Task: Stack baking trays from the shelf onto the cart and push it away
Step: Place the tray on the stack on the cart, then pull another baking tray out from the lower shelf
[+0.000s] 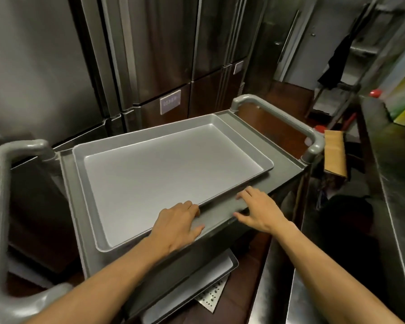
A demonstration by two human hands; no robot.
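Both our hands lie flat, fingers spread, gripping nothing. Our left hand (180,224) rests palm-down on the near long edge of the baking tray (164,174), fingertips over the tray's rim, thumb pointing along the cart's ledge. Our right hand (257,210) sits just beside it to the right, palm-down on the cart (288,157) top ledge, fingertips touching or almost touching the tray's rim; we can't tell which. Neither hand is closed around anything.

Going left to right: grey cart handle (0,183) at far left, curved tubing, near us. Tray lies flat on the cart's top deck, long side running from near-left to far-right, empty, filling most of the deck, set toward the far side. A narrow strip of bare deck shows between tray and near edge, under our hands. Second handle (288,120) at the far right end of the cart.

Below the top deck, another tray (194,288) on the lower shelf, with a perforated sheet (212,298) poking out beneath it.

Steel fridge doors (150,54) stand behind the cart. Steel counter (398,183) runs along the right, well apart from the tray. A cardboard piece (334,153) sits beyond the right handle.
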